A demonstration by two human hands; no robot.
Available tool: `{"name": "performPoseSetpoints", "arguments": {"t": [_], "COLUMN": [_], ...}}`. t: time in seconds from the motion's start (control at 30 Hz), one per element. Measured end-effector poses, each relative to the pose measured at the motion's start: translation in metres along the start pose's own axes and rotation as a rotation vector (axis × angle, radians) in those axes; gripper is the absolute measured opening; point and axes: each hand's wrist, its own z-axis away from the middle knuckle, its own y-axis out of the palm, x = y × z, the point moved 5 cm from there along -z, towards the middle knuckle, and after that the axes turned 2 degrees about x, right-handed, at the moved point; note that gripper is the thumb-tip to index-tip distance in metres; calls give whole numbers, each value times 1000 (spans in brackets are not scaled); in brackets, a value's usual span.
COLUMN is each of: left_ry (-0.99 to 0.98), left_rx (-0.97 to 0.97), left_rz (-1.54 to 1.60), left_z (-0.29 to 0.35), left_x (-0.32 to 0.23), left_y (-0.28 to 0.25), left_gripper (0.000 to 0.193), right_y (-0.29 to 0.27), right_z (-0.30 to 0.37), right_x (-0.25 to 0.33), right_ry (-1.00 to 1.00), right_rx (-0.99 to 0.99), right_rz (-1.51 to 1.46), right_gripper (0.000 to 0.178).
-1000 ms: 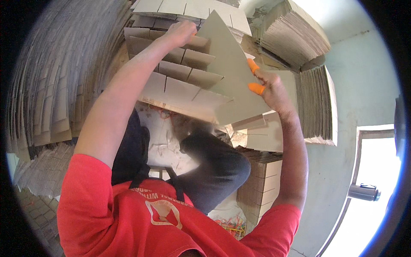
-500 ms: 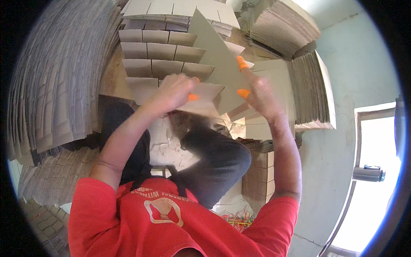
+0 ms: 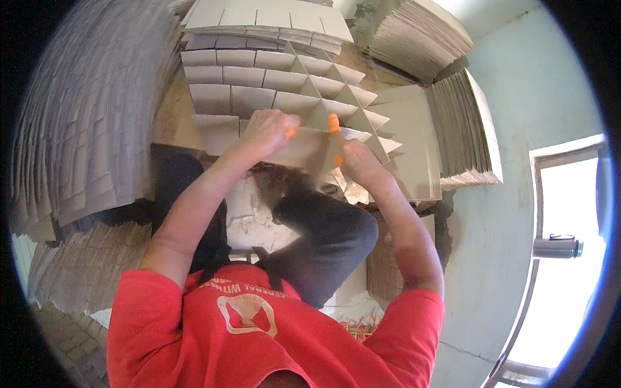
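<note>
Several slotted cardboard strips (image 3: pixel 251 99) stand on edge in rows before me, crossed on the right by cardboard cross strips that form an open grid. My left hand (image 3: pixel 265 136), with orange finger covers, is closed on the nearest long strip (image 3: pixel 301 147) around its middle. Just to its right, my right hand (image 3: pixel 359 161) grips the near end of a cross strip (image 3: pixel 315 115) between fingers and thumb, also in orange covers. This cross strip sits low among the rows. Another cross strip (image 3: pixel 370 116) stands to its right. My fingers partly hide the near joint.
A tall cardboard stack (image 3: pixel 90 123) fills the left side. Slotted sheets (image 3: pixel 272 16) lie in a pile at the back. More stacks stand at the back right (image 3: pixel 420 39) and right (image 3: pixel 469 129), by the wall. A flat sheet (image 3: pixel 414 149) lies beside the grid.
The cross strip, raised high and tilted before, has gone down between the long strips. My right hand has moved left with it. My left hand stays nearly in place.
</note>
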Motion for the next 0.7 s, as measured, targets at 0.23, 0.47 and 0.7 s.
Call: {"name": "performPoseSetpoints", "arguments": {"t": [0.23,0.47,0.7], "left_ry": [140,28,-41], "left_rx": [-355,-503,-500], "left_rz": [65,-40,-23], "left_z": [30,65,69], "left_x": [-12,17,31], "left_y": [-48,-57,-59], "left_gripper": [38,46,41], "right_y": [-58,-3,-14], "right_z": [76,156,169], "right_x": [-71,-194,-229], "right_ry": [421,1043,929], "right_rx": [-633,-203,-580], "right_rz": [141,275,108], "right_gripper": [58,83,38]}}
